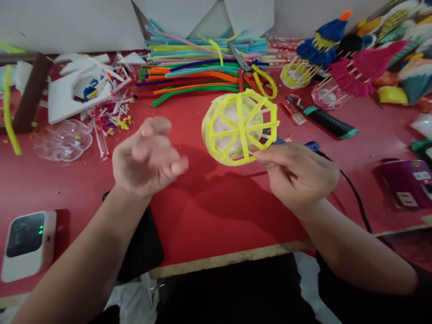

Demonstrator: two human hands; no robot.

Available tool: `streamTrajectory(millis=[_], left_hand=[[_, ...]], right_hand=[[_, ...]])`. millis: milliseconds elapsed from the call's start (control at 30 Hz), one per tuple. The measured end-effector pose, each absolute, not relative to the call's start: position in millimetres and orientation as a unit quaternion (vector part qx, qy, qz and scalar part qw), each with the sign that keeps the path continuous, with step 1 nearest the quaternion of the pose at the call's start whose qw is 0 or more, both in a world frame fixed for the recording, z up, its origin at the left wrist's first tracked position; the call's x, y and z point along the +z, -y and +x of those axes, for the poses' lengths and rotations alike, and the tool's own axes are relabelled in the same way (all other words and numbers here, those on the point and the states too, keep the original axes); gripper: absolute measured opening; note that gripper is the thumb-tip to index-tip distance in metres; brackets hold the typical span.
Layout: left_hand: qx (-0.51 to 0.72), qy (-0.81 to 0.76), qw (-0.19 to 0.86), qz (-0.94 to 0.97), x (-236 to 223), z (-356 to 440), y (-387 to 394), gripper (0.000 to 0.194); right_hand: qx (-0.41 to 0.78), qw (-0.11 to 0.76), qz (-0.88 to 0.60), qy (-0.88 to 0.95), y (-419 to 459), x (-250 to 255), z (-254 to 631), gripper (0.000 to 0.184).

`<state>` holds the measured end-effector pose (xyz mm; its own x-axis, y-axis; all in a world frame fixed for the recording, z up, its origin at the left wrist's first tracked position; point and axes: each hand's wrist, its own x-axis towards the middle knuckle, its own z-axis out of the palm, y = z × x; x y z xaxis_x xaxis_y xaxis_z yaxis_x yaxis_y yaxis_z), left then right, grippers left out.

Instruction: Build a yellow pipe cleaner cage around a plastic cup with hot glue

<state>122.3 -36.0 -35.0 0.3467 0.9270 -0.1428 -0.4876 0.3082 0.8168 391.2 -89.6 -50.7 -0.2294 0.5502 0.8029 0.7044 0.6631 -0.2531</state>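
Between the thumb and fingers of my right hand is a round yellow pipe-cleaner frame, pinched at its lower right edge. Its spokes cross at the centre like a wheel, and a whitish round base shows behind them. The frame is held up above the red table. To the left, my left hand hovers palm up with nothing in it, its fingers loosely curled, apart and a little blurred. A gap separates it from the yellow frame.
Behind the frame lie colourful pipe cleaners and yellow-handled scissors. A black utility knife and crafted figures are at right. Foam scraps and a clear plastic tray sit left, beyond a white device.
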Motion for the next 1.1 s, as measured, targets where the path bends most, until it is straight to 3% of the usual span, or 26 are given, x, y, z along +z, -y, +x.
streamTrajectory(millis=[100, 167, 367, 500, 600, 1100], left_hand=[[0.172, -0.268, 0.849, 0.421, -27.3, 124.9, 47.4, 0.031], [0.091, -0.298, 0.835, 0.454, -29.8, 131.5, 48.7, 0.033], [0.412, -0.474, 0.683, 0.373, -54.9, 141.4, 31.2, 0.053], [0.526, -0.45, 0.617, 0.375, -54.6, 139.8, 29.8, 0.034], [0.529, -0.413, 0.61, 0.422, -49.1, 143.4, 37.1, 0.025], [0.497, -0.364, 0.589, 0.523, -49.3, 152.5, 49.4, 0.037]], right_hand=[[-0.094, 0.479, -0.406, 0.773, 88.1, -51.8, 391.7, 0.029], [-0.104, 0.484, -0.406, 0.768, 87.1, -52.6, 392.0, 0.03], [-0.089, 0.505, -0.397, 0.761, 86.9, -51.9, 390.9, 0.029], [-0.1, 0.487, -0.394, 0.773, 87.5, -53.1, 390.8, 0.034], [-0.11, 0.478, -0.379, 0.785, 87.1, -55.3, 391.4, 0.036], [-0.128, 0.458, -0.359, 0.803, 84.0, -57.5, 391.6, 0.033]])
